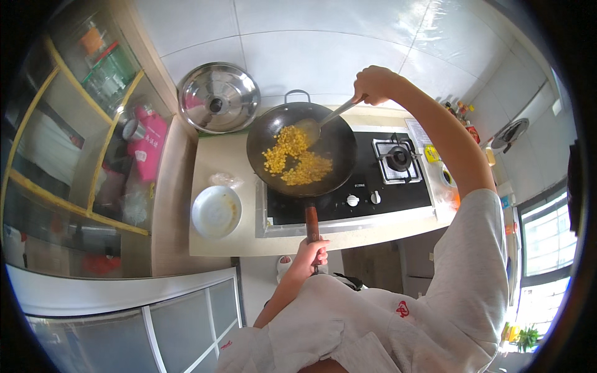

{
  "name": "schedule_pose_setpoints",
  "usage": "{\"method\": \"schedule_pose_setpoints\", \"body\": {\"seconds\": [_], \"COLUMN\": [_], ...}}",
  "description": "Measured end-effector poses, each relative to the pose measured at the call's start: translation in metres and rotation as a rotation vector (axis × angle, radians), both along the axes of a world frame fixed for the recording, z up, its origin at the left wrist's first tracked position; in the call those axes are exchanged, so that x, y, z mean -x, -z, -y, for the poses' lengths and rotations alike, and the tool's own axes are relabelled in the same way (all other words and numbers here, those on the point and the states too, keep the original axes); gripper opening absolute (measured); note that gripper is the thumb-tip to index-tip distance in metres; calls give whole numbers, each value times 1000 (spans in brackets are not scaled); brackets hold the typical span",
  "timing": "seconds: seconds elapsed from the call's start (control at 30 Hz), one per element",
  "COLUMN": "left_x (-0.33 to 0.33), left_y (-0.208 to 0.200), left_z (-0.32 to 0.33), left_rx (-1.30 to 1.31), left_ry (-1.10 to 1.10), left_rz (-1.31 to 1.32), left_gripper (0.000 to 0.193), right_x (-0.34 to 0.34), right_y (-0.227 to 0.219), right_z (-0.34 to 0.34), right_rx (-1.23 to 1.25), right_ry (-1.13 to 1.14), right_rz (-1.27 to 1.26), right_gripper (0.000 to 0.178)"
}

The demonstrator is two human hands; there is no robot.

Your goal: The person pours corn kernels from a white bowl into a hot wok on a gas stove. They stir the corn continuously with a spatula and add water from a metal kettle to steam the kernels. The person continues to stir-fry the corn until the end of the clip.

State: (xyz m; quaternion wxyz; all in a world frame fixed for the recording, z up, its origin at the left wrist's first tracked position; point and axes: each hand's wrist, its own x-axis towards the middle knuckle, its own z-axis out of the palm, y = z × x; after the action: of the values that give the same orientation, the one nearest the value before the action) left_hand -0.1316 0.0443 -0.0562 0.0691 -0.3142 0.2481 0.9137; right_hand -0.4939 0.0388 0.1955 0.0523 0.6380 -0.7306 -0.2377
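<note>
A dark wok (339,155) sits over the left side of the black gas stove, its inside holding yellow corn kernels (292,158) spread in a loose ring. My left hand (309,256) is wrapped round the wok's brown wooden handle (312,222), near the counter's front edge. Raised above the far right rim, my right hand (373,85) grips the handle of a metal spatula (339,110). The spatula's blade reaches down into the wok beside the upper part of the corn. The burner beneath the wok is hidden.
A shiny pot lid (219,97) leans against the wall at the back left. A white plate (216,212) and a crumpled plastic bag (226,180) lie left of the stove (392,202). The right burner (398,159) is uncovered; bottles (463,112) stand beyond it.
</note>
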Motion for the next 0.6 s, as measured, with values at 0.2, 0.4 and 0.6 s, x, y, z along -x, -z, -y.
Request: {"method": "schedule_pose_setpoints", "body": {"seconds": [0.2, 0.4, 0.6], "left_x": [-5, -3, -1], "left_y": [5, 2, 3], "left_z": [4, 4, 2], "left_rx": [-6, -11, -30], "left_ry": [-2, 12, 12], "left_rz": [-24, 9, 15], "left_gripper": [22, 22, 23], "right_x": [-26, -46, -70], "right_y": [-40, -35, -32], "right_z": [-13, -16, -28], "right_rx": [13, -93, -297], "right_ry": [-92, 90, 647], "right_rz": [-102, -97, 333], "right_gripper": [36, 28, 31]}}
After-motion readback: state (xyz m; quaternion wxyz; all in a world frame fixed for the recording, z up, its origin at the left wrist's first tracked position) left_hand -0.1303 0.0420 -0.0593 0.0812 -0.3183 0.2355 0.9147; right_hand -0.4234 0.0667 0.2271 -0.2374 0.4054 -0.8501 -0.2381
